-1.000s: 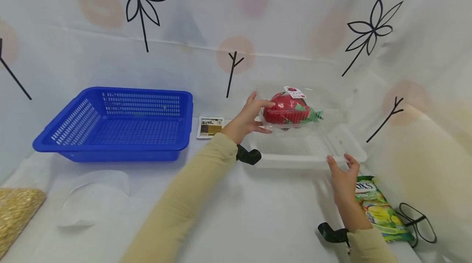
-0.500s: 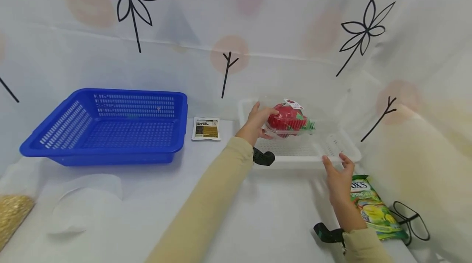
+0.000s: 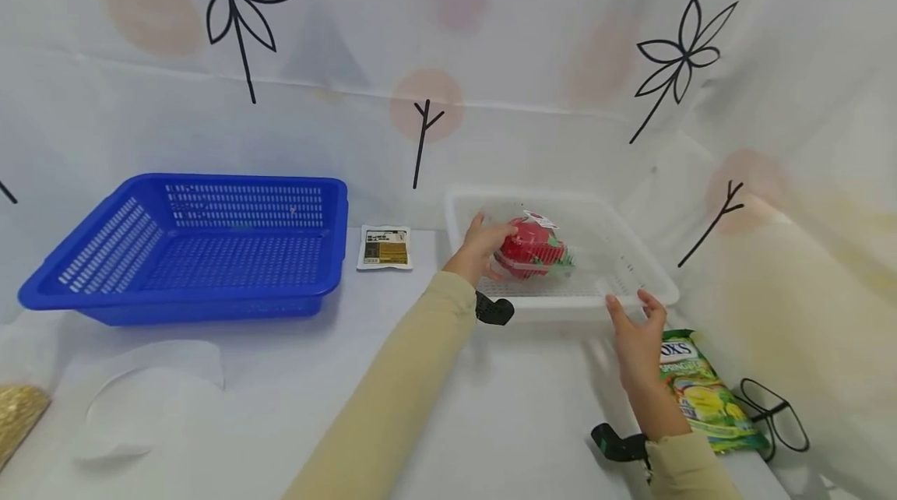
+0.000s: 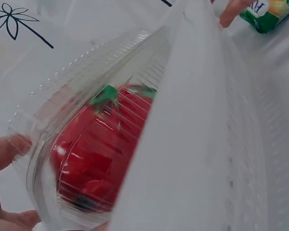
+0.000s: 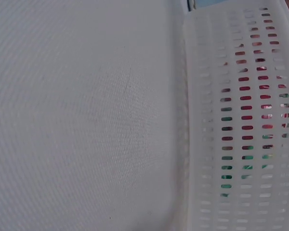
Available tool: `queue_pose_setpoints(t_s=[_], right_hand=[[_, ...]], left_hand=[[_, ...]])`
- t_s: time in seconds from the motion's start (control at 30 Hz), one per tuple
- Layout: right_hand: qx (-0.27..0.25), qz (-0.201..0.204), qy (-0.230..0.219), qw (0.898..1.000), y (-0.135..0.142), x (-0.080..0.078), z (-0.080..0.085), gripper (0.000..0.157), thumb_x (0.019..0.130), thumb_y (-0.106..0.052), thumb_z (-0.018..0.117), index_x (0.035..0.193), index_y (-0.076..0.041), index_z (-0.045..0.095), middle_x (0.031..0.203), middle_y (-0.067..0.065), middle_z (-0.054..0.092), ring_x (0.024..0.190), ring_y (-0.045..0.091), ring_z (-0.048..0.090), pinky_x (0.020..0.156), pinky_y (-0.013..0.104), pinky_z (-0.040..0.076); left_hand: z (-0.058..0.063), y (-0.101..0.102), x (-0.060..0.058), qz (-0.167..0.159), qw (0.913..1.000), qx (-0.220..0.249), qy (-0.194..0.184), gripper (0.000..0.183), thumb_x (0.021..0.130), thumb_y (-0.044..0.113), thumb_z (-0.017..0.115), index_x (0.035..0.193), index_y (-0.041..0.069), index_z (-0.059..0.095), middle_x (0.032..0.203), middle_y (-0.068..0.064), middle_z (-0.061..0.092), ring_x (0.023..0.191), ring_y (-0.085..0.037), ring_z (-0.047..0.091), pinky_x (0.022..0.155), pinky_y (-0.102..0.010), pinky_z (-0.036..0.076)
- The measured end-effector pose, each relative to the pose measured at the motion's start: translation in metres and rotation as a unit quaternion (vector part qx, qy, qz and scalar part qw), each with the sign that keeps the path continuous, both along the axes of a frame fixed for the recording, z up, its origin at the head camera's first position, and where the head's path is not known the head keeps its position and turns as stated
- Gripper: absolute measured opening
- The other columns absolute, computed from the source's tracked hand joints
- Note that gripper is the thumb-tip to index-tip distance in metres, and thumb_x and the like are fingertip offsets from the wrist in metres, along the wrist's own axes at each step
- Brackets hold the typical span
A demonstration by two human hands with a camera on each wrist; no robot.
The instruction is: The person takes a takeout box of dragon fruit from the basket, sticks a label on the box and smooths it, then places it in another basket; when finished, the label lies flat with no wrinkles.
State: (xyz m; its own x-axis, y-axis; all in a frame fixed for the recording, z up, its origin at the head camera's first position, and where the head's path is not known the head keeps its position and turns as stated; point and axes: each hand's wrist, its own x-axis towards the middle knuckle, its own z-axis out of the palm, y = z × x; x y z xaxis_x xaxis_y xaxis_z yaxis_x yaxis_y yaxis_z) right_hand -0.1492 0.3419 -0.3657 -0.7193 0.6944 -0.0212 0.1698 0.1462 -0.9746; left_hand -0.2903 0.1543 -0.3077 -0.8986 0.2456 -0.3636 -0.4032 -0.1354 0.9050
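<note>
The left hand grips the left end of a clear plastic clamshell box, thumb and fingers around its edge. Inside the box is a red dragon-fruit-like fruit with green tips; a white label is on top. The box is tilted, within a white perforated plastic basket. At the basket's front right rim, the right hand holds on with thumb and fingertips. In the right wrist view, red and green show through the basket's slotted wall.
A blue perforated basket stands on the left. Between the baskets lies a small sachet. A green candy bag and eyeglasses lie at the right edge. A bag of yellow grains is at far left. Patterned cloth hangs behind.
The left hand has lowered the clamshell box from above the white basket down into it. The right hand has stayed at the rim. The head view has shifted slightly right.
</note>
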Motion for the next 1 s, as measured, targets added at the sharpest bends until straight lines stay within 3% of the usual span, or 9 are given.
queue_pose_setpoints(t_s=[0.13,0.3,0.43,0.47,0.57,0.67,0.83,1.0], right_hand=[[0.004,0.005,0.011,1.0,-0.002,-0.001,0.001,0.072,0.09,-0.042,0.057,0.144,-0.014,0.019,0.152,0.012,0.008,0.128,0.034,0.029,0.104,0.046,0.029],[0.001,0.012,0.024,1.0,-0.002,-0.003,-0.001,0.071,0.089,-0.042,0.059,0.143,-0.016,0.021,0.151,0.013,0.009,0.125,0.033,0.035,0.102,0.039,0.034],[0.001,0.014,0.021,1.0,-0.004,-0.004,-0.002,0.07,0.089,-0.042,0.058,0.142,-0.017,0.021,0.151,0.012,0.01,0.125,0.033,0.036,0.1,0.036,0.036],[0.002,0.014,0.023,1.0,-0.005,-0.004,-0.001,0.071,0.09,-0.041,0.057,0.143,-0.015,0.02,0.152,0.012,0.01,0.126,0.035,0.035,0.102,0.042,0.033],[0.016,0.007,0.018,1.0,-0.004,-0.006,-0.002,0.071,0.088,-0.044,0.057,0.143,-0.017,0.021,0.151,0.012,0.012,0.125,0.035,0.036,0.101,0.038,0.036],[0.019,0.008,0.024,0.999,-0.005,-0.005,0.0,0.072,0.089,-0.042,0.057,0.143,-0.014,0.019,0.151,0.013,0.012,0.125,0.036,0.037,0.102,0.043,0.034],[0.005,0.016,0.016,1.0,-0.005,-0.003,0.002,0.072,0.09,-0.041,0.056,0.144,-0.014,0.017,0.152,0.012,0.009,0.127,0.036,0.035,0.103,0.046,0.031],[0.005,0.01,0.002,1.0,0.01,-0.004,-0.008,0.073,0.087,-0.047,0.059,0.143,-0.02,0.02,0.153,0.013,0.006,0.127,0.033,0.034,0.101,0.035,0.036]], left_hand=[[-0.001,-0.003,0.001,-0.039,0.999,-0.021,0.008,0.075,0.091,0.022,0.06,0.15,0.024,0.014,0.15,-0.014,0.021,0.132,-0.043,0.024,0.079,-0.063,0.044],[-0.002,-0.004,0.003,-0.051,0.9978,-0.034,0.023,0.065,0.091,0.006,0.055,0.148,0.018,0.025,0.145,-0.022,0.027,0.116,-0.058,0.036,0.07,-0.052,0.052],[-0.004,-0.006,0.002,-0.045,0.9982,-0.033,0.02,0.06,0.089,0.001,0.055,0.144,0.017,0.035,0.139,-0.021,0.037,0.116,-0.049,0.042,0.073,-0.051,0.052],[-0.004,-0.006,0.001,-0.049,0.9979,-0.037,0.02,0.06,0.088,0.001,0.055,0.143,0.016,0.036,0.137,-0.02,0.038,0.117,-0.046,0.043,0.074,-0.051,0.052],[-0.008,-0.007,-0.006,-0.074,0.9961,-0.042,0.023,0.063,0.086,0.0,0.057,0.143,0.016,0.037,0.135,-0.019,0.041,0.116,-0.041,0.043,0.07,-0.048,0.053],[-0.008,-0.01,-0.008,-0.106,0.9926,-0.052,0.029,0.065,0.086,0.002,0.058,0.145,0.014,0.033,0.139,-0.019,0.038,0.119,-0.042,0.041,0.071,-0.048,0.053],[0.004,-0.02,-0.001,-0.138,0.9857,-0.079,0.056,0.063,0.088,0.012,0.057,0.145,0.011,0.031,0.144,-0.017,0.033,0.128,-0.042,0.031,0.087,-0.054,0.045],[0.019,-0.034,0.002,-0.12,0.9881,-0.045,0.085,0.057,0.089,0.015,0.055,0.143,0.011,0.037,0.142,-0.013,0.037,0.129,-0.037,0.033,0.092,-0.046,0.044]])
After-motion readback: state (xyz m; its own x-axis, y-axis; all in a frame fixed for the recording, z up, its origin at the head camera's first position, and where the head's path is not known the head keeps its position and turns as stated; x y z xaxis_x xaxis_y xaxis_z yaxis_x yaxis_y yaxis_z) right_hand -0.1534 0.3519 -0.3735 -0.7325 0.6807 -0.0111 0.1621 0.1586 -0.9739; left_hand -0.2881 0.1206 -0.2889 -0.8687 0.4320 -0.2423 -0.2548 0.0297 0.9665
